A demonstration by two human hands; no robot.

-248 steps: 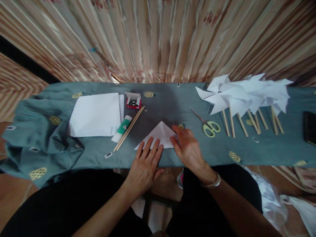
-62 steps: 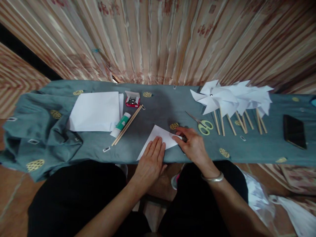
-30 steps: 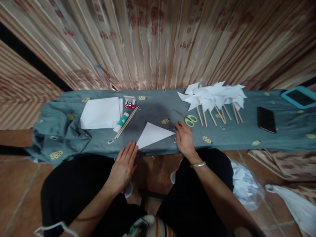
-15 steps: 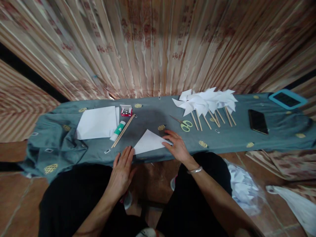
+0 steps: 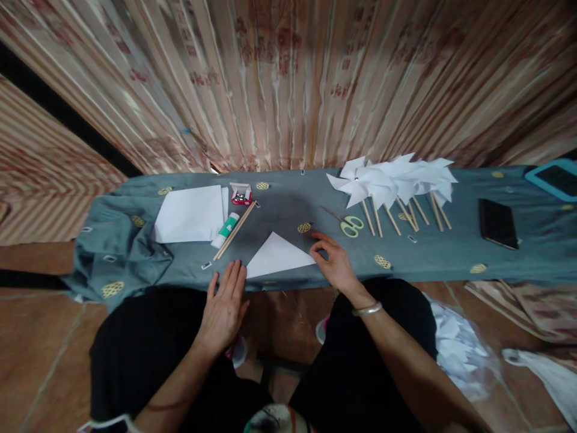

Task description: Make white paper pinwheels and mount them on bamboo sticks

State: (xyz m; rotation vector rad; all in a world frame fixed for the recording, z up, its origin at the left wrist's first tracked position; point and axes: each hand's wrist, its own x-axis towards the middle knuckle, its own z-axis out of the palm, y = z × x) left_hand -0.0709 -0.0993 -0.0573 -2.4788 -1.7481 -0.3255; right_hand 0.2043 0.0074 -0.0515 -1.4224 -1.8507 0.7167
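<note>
A white sheet of paper (image 5: 278,257), folded into a triangle, lies near the front edge of the cloth-covered table with its peak pointing away from me. My left hand (image 5: 224,310) lies flat, fingers stretched out, its fingertips touching the paper's left corner. At the right corner, my right hand (image 5: 334,264) pinches the tip between thumb and forefinger. Beyond the right hand are scissors (image 5: 350,226) with light green handles. A glue stick (image 5: 226,230) and a pair of wooden sticks (image 5: 235,231) lie beyond the left hand.
A stack of white paper (image 5: 189,215) lies at the left, beside a small red box (image 5: 241,193) of shiny metal pieces. Several paper pinwheels (image 5: 387,183) on sticks lie at the right, then a dark phone (image 5: 498,223) and a blue-framed tablet (image 5: 559,179). A plastic bag (image 5: 464,355) of paper stands on the floor.
My right hand has slid outward along the paper to its right corner, where thumb and forefinger have closed. The left hand stays at the left corner. The whole view has shifted slightly.
</note>
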